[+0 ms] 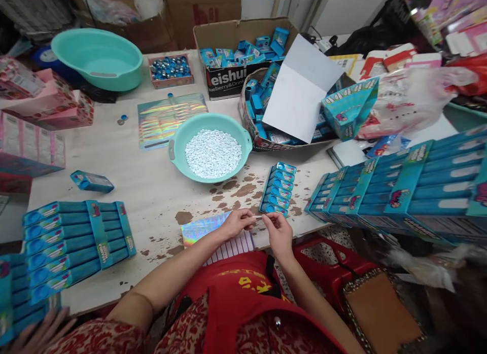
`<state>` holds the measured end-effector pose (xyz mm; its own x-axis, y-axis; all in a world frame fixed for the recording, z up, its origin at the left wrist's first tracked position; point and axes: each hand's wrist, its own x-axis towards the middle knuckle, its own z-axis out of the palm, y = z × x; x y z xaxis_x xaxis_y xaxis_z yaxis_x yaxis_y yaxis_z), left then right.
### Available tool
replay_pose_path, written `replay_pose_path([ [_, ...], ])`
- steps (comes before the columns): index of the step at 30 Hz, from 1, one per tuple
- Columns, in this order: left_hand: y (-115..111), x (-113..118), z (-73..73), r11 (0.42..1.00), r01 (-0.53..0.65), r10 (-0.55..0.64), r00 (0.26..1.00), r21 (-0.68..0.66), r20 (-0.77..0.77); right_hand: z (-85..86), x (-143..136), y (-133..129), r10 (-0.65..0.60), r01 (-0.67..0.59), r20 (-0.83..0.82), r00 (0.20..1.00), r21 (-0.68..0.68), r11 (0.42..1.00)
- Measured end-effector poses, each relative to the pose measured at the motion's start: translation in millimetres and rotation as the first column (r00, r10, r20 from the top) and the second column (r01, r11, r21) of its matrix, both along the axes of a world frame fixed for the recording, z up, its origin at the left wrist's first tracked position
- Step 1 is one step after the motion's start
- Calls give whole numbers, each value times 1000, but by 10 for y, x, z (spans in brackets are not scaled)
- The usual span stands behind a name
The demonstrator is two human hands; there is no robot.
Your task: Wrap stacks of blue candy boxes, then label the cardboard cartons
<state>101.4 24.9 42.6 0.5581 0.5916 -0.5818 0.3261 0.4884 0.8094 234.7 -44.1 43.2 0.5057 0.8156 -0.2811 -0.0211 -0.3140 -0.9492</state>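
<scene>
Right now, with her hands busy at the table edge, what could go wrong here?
The left hand and right hand pinch a small strip right at the table edge, so it could slip into the lap. The holographic sticker sheet overhangs that edge and might slide off. A stray elbow could also knock the row of small blue boxes or the teal bowl of white tablets.

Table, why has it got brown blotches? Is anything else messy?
The table has brown patches where its pale surface looks worn or stained, between the bowl of white pellets and the hands. One small blue box lies alone, apart from the stacks.
</scene>
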Motion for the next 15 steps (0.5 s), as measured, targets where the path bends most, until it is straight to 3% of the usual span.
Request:
replay_pose_path([
  [2,67,72,-31,1000,25,-25,1000,-9,-16,-77,-1,-8,-115,115,36,993,-25,993],
  [6,314,200,-61,968,203,-197,979,151,-53,-254,39,14,-302,317,170,938,-75,945],
  [10,513,360,-13,875,369,-338,929,315,-150,-410,94,66,-424,449,210,881,-88,889],
  [15,569,533,-90,774,469,-378,881,426,-284,-558,128,123,-520,546,212,827,-88,833],
])
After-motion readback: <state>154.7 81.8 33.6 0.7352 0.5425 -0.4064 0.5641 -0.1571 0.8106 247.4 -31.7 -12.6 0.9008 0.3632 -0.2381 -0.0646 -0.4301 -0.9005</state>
